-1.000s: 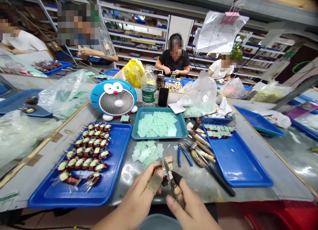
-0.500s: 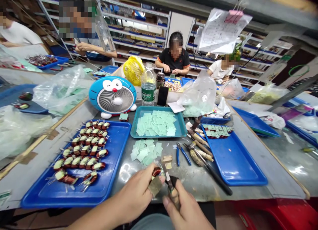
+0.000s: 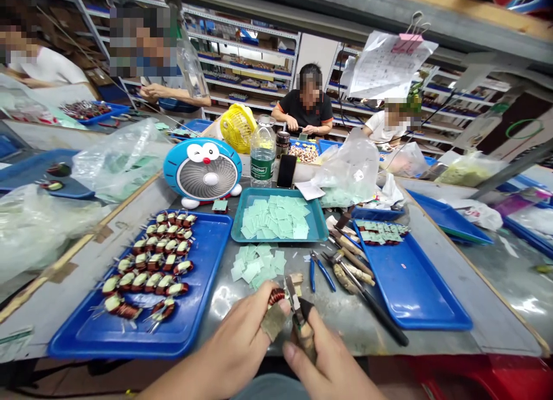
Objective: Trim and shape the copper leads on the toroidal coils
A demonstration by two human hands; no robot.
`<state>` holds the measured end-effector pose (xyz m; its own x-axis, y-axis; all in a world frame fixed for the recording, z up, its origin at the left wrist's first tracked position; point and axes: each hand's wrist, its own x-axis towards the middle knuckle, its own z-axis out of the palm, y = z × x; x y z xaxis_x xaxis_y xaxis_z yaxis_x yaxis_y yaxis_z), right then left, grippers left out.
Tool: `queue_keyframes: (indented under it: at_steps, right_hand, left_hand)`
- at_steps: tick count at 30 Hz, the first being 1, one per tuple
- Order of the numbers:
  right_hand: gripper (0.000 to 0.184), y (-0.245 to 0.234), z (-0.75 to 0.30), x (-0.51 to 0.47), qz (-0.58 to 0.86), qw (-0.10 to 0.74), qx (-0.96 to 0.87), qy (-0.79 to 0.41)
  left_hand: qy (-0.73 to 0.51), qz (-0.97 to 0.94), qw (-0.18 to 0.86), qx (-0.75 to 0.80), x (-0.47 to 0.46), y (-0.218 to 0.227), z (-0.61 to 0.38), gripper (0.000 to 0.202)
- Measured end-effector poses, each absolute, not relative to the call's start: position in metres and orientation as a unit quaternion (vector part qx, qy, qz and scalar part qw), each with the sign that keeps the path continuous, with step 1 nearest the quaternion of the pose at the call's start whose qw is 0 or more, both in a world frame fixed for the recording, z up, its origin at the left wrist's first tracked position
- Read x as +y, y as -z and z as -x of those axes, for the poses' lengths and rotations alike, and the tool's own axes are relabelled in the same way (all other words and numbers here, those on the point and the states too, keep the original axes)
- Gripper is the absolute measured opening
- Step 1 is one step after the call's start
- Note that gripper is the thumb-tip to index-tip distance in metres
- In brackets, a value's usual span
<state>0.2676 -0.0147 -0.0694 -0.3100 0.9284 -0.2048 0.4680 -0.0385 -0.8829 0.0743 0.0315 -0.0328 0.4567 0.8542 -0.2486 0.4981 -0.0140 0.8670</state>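
1. Far left: a wide, shallow blue plastic tray (image 3: 86, 337), holding rows of ring-shaped toroid coils wound in copper wire (image 3: 147, 267), each with a pale band and thin wire leads.
2. Next along: loose pale green paper squares (image 3: 257, 266) scattered on the grey metal workbench (image 3: 363, 336), below a teal plastic tray (image 3: 236, 233) heaped with more squares.
3. Left hand (image 3: 228, 336): nearly closed, thumb and fingers pinched firmly on a small copper-wound toroid coil (image 3: 276, 297), with tan fabric tape (image 3: 273, 323) around one finger. Coil held just above the bench.
4. Right hand (image 3: 328, 360): curled shut around the handle of a narrow steel blade (image 3: 292, 293) — tip just beside the coil.
5. Further right: blue-handled pliers (image 3: 322, 275) lying on the bench, then a long black-handled tool (image 3: 380, 315) — beside a bright blue plastic tray (image 3: 415, 296).
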Motion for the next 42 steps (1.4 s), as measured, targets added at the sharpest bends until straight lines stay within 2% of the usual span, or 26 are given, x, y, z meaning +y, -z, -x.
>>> queue_keyframes:
  at_steps: [3, 7, 9, 15, 21, 25, 28, 30, 33, 35, 42]
  right_hand:
    - [0.027, 0.072, -0.268, -0.016, 0.535, 0.222, -0.67, -0.463]
    - [0.017, 0.071, -0.269, -0.014, 0.555, 0.231, -0.665, -0.443]
    - [0.02, 0.069, -0.269, -0.012, 0.55, 0.241, -0.655, -0.459]
    - [0.021, 0.066, -0.267, -0.012, 0.536, 0.255, -0.644, -0.483]
    - [0.014, 0.056, -0.267, -0.012, 0.541, 0.281, -0.635, -0.476]
    - [0.014, 0.038, -0.27, -0.017, 0.499, 0.317, -0.602, -0.537]
    - [0.018, 0.033, -0.272, -0.02, 0.463, 0.305, -0.518, -0.652]
    - [0.019, 0.036, -0.273, -0.02, 0.454, 0.301, -0.484, -0.685]
    - [0.019, 0.042, -0.274, -0.015, 0.502, 0.311, -0.53, -0.608]
    - [0.02, 0.042, -0.276, -0.011, 0.531, 0.289, -0.562, -0.565]
    - [0.032, 0.033, -0.281, -0.013, 0.526, 0.278, -0.568, -0.57]
  left_hand:
    - [-0.18, -0.686, 0.5, 0.497, 0.032, 0.033, -0.076, 0.039]
    - [-0.18, -0.672, 0.532, 0.484, 0.036, 0.033, -0.077, 0.041]
    - [-0.18, -0.661, 0.549, 0.479, 0.037, 0.034, -0.077, 0.042]
    - [-0.17, -0.704, 0.506, 0.469, 0.041, 0.034, -0.074, 0.033]
    - [-0.193, -0.688, 0.521, 0.467, 0.042, 0.03, -0.08, 0.04]
    - [-0.221, -0.692, 0.535, 0.431, 0.037, 0.024, -0.081, 0.036]
    - [-0.218, -0.689, 0.562, 0.401, 0.04, 0.021, -0.078, 0.035]
    - [-0.21, -0.685, 0.568, 0.404, 0.043, 0.024, -0.077, 0.036]
    - [-0.211, -0.69, 0.537, 0.437, 0.048, 0.03, -0.081, 0.036]
    - [-0.211, -0.703, 0.507, 0.452, 0.05, 0.032, -0.084, 0.038]
    - [-0.204, -0.72, 0.495, 0.44, 0.047, 0.03, -0.09, 0.04]
